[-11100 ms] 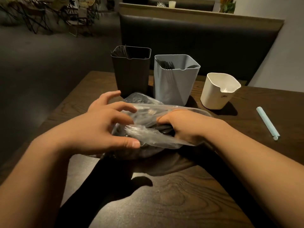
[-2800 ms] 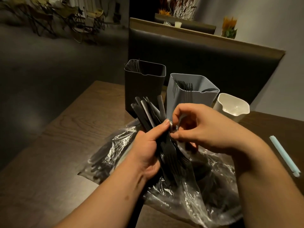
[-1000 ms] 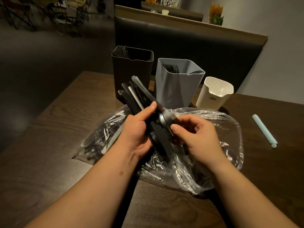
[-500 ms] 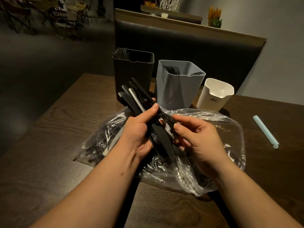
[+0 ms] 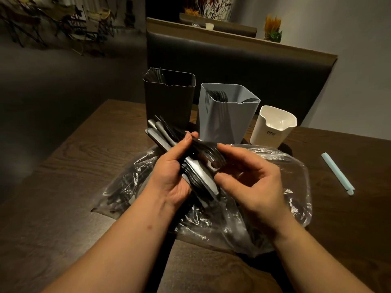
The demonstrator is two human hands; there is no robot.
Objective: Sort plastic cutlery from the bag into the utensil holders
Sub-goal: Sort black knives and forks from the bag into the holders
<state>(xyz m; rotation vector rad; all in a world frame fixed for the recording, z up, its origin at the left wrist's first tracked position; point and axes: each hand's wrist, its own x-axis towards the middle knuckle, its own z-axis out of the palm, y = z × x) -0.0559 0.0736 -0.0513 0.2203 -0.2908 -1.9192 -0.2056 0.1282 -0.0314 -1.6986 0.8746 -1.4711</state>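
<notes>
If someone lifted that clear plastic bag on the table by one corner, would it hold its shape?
Probably not. The plastic bag lies crumpled and wrinkled on the table, so it would likely sag and fold. Its film looks thin and glossy, so probably light and slippery. The dark cutlery inside could shift and spill out.

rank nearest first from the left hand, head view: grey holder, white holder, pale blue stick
1. Tall grey plastic utensil holder, just beyond the left hand.
2. Short white plastic holder, farther right.
3. Pale blue plastic stick, far right.
</notes>
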